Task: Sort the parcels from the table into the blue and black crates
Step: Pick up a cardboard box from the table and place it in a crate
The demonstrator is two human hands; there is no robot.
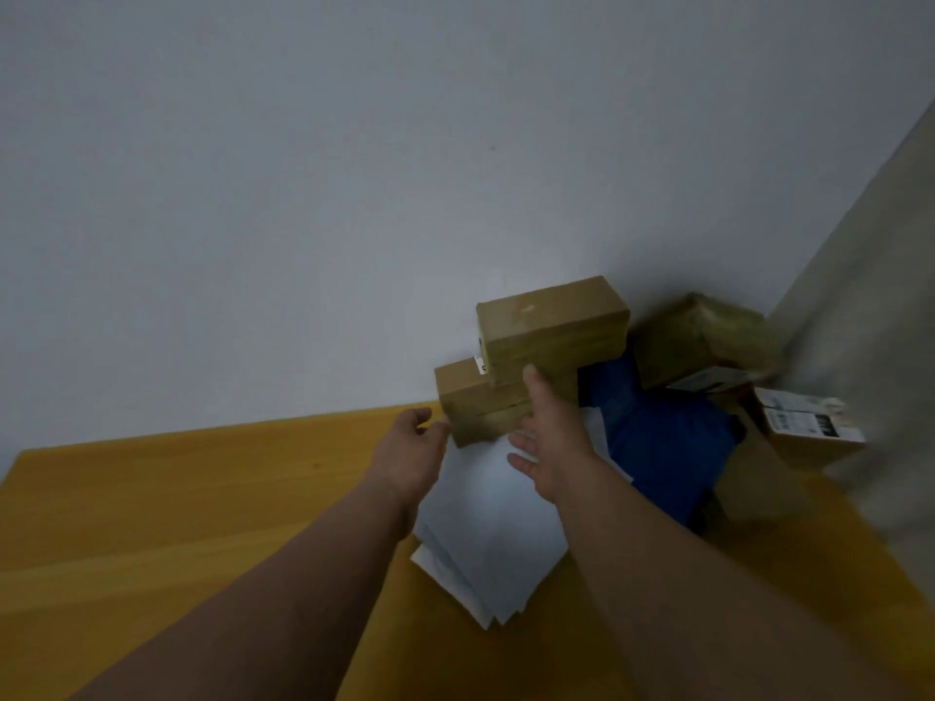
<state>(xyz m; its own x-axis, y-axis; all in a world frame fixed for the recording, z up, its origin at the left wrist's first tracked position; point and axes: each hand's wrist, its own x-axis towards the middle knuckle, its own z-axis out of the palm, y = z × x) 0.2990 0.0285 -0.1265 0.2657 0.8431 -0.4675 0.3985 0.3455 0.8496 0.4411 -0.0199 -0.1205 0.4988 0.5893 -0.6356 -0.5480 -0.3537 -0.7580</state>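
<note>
Two brown cardboard boxes are stacked against the wall: the upper box [551, 323] rests on a lower box [478, 402]. My left hand [410, 447] hovers just left of the lower box, fingers curled and apart, holding nothing. My right hand [546, 442] is spread open in front of the stack, its thumb up against the lower box's front. Under both hands lies a pile of white flat envelopes [491, 538]. A blue soft parcel [663, 437] lies to the right. No crate is in view.
The yellow wooden table [177, 508] stands against a white wall. At the far right are another brown box [703, 336] and a tilted box with a printed label [804, 427]. A grey wall or curtain [870, 306] closes the right side.
</note>
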